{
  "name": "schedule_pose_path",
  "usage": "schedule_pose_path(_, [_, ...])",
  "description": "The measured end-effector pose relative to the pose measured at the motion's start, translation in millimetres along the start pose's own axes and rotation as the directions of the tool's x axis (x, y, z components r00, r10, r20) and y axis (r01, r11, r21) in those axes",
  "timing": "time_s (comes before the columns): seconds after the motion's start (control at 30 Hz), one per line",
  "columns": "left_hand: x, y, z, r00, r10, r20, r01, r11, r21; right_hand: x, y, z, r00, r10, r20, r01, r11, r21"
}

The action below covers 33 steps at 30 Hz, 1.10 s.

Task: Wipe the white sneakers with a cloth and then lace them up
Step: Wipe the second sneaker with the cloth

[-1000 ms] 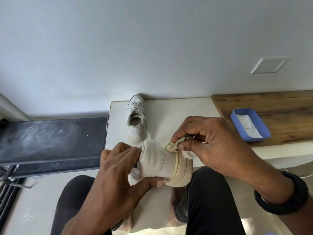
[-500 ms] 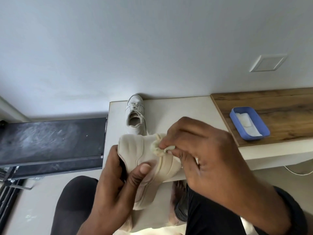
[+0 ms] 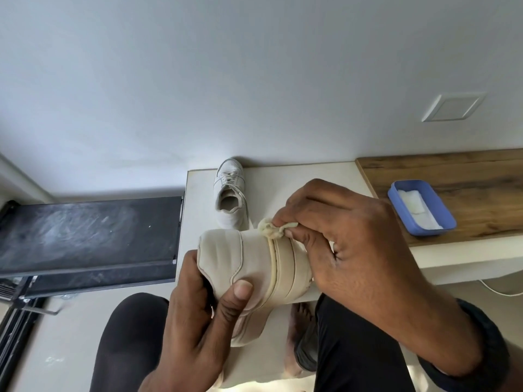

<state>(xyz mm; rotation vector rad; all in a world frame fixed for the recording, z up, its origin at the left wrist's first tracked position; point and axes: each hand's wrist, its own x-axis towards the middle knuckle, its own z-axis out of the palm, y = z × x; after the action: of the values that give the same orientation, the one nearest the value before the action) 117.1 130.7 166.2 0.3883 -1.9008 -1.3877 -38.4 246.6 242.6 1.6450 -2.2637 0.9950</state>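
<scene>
My left hand (image 3: pixel 203 315) grips an off-white sneaker (image 3: pixel 254 264) by its heel, thumb pressed on the side, holding it above my lap with the sole edge turned to the right. My right hand (image 3: pixel 348 241) pinches a small bunched cream cloth (image 3: pixel 270 230) and holds it against the upper edge of the sneaker's sole. The second white sneaker (image 3: pixel 230 193), laced, stands upright on the white table (image 3: pixel 283 176) near the wall, toe pointing away from me.
A blue tray (image 3: pixel 441 213) holding white cloth sits on the wooden top (image 3: pixel 467 176) to the right. A black dusty platform (image 3: pixel 85 233) lies to the left. My knees in dark trousers and a bare foot show below.
The sneaker has been turned in my left hand, heel going left. My right hand moved the cloth along the sole edge, left and then slightly back right.
</scene>
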Motion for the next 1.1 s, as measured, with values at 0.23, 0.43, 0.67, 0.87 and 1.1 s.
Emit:
schedule_pose_path(0.23, [5.9, 1.9, 6.5, 0.995, 0.014, -0.104, 0.001, 0.989, 0.146, -26.7, -10.1, 5.5, 0.997, -0.082, 0.014, 0.082, 0.997, -0.011])
schedule_pose_path(0.43, [10.7, 6.0, 7.4, 0.976, -0.215, -0.034, 0.208, 0.966, -0.152, -18.3, -3.6, 10.6, 0.994, -0.097, -0.053, 0.094, 0.994, -0.055])
schedule_pose_path(0.67, [24.1, 15.5, 4.0, 0.942, -0.308, 0.131, 0.329, 0.925, -0.188, 15.6, 22.1, 6.0, 1.0, 0.017, 0.011, -0.018, 1.0, 0.013])
schedule_pose_path(0.87, [27.7, 7.4, 2.9, 0.941, -0.333, 0.066, 0.339, 0.916, -0.216, 9.7, 14.0, 15.5, 0.999, -0.043, 0.022, 0.043, 0.999, -0.004])
schedule_pose_path(1.1, [25.5, 0.0, 2.8, 0.935, -0.353, 0.015, 0.346, 0.907, -0.24, -20.1, -2.4, 28.1, 0.979, -0.192, 0.067, 0.199, 0.974, -0.113])
